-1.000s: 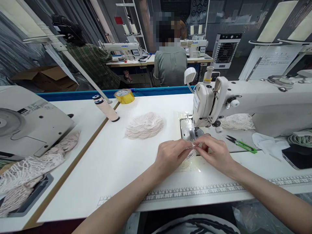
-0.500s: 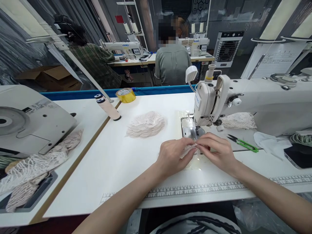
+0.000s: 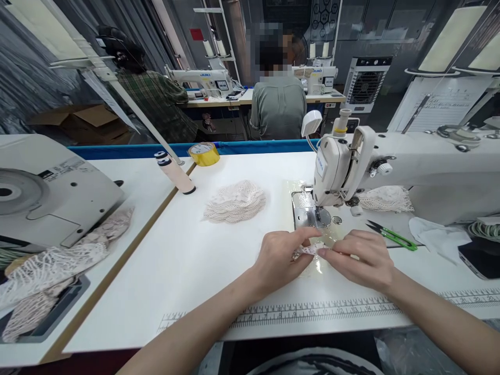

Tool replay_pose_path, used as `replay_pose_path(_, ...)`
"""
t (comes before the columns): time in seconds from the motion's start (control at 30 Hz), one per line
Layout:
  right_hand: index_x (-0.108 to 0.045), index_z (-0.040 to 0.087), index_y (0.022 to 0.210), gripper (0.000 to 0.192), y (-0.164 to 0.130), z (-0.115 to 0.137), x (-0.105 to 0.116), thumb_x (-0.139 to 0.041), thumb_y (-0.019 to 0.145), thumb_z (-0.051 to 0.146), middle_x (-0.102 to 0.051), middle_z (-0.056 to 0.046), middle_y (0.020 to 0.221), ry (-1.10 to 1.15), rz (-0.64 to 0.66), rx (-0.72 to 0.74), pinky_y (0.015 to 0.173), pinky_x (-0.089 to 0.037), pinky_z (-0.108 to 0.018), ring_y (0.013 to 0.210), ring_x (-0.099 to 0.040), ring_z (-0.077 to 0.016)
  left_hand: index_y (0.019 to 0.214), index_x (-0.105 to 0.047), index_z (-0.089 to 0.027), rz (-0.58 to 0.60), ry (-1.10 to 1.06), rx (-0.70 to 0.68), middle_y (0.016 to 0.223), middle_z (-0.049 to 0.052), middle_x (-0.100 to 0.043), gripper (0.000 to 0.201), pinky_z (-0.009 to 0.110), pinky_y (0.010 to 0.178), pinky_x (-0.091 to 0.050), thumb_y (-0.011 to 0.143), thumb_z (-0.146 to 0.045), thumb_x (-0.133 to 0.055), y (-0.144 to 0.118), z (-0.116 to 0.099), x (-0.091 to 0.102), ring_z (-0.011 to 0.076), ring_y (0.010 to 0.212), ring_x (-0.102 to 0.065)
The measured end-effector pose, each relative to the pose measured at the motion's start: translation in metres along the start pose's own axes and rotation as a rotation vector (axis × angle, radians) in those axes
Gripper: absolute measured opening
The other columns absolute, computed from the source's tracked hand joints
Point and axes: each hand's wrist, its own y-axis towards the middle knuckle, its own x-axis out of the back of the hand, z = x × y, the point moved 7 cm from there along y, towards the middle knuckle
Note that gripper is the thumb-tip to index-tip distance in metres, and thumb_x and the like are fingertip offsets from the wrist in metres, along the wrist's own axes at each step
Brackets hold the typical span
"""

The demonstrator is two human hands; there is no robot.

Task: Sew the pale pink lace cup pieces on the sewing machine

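Observation:
Between my two hands is a small piece of whitish lace (image 3: 311, 249), mostly covered by my fingers. My left hand (image 3: 279, 258) pinches it from the left, with the thumb below and the fingers above. From the right, my right hand (image 3: 361, 259) grips the other end, fingers curled. Both hands are just in front of the metal needle plate (image 3: 307, 214) of a white sewing machine (image 3: 332, 169). A stack of cream lace pieces (image 3: 235, 201) lies flat to the left of my hands.
Green-handled thread snips (image 3: 392, 235) lie right of my hands, beside a white cloth (image 3: 437, 237) and a dark phone (image 3: 480, 258). More lace (image 3: 385, 199) sits under the machine arm. Yellow tape (image 3: 203, 154) and a thread cone (image 3: 177, 176) stand at back left. A ruler strip (image 3: 281, 314) runs along the front edge.
Both hands have drawn back from the needle area toward the front edge with the lace. More of the needle plate shows. My hands are slightly farther apart, and the view has shifted a little.

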Motion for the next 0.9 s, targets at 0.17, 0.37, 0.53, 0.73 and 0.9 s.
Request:
replay_pose_path(0.17,-0.069,0.020,0.088,0.017,0.001,0.002,-0.001,-0.068,0.077,0.006,-0.066,0.000,0.068,-0.029,0.094,0.050,0.044,-0.041,-0.026,0.050,-0.052,-0.0090,0.103,-0.062,-0.022,-0.011,0.060,-0.161,0.063,-0.006,-0.064,0.028,0.018,0.047,-0.036,0.081,-0.007,-0.053,0.003,-0.011,0.000,0.0054,0.046,-0.050)
replay_pose_path(0.37,-0.068,0.015,0.090,0.017,0.003,0.002,0.004,-0.065,0.078,0.003,-0.065,0.000,0.066,-0.026,-0.002,0.049,0.044,-0.039,-0.024,0.052,-0.053,-0.0080,0.091,-0.062,-0.019,-0.064,0.122,-0.213,0.056,-0.008,-0.060,0.019,0.020,0.044,-0.030,0.079,-0.007,-0.054,0.001,-0.012,0.002,0.0045,0.041,-0.042)
replay_pose_path(0.53,-0.067,0.012,0.092,0.017,0.004,0.004,0.004,-0.066,0.078,0.002,-0.064,0.001,0.065,-0.021,0.012,0.062,0.045,-0.038,-0.024,0.052,-0.051,-0.0071,0.086,-0.061,-0.018,-0.106,0.205,-0.277,0.054,-0.008,-0.060,0.010,0.021,0.043,-0.027,0.080,-0.010,-0.057,-0.001,-0.015,0.004,0.0043,0.041,-0.045)
replay_pose_path(0.73,-0.066,0.011,0.092,0.015,0.012,0.008,0.007,-0.062,0.081,0.002,-0.065,0.000,0.067,-0.044,0.063,0.099,0.046,-0.040,-0.025,0.053,-0.054,-0.0074,0.082,-0.060,-0.017,-0.113,0.152,-0.238,0.080,-0.001,-0.069,0.009,0.017,0.048,-0.039,0.078,-0.009,-0.060,0.001,-0.014,0.007,0.0053,0.057,-0.059)
replay_pose_path(0.9,-0.066,0.011,0.092,0.015,0.013,0.010,0.008,-0.062,0.081,0.002,-0.066,-0.001,0.069,-0.049,0.093,0.126,0.047,-0.041,-0.024,0.055,-0.056,-0.0074,0.079,-0.054,-0.017,-0.058,-0.026,-0.171,0.085,0.002,-0.070,0.010,0.017,0.054,-0.047,0.079,-0.008,-0.059,0.001,-0.011,0.002,0.0086,0.068,-0.066)
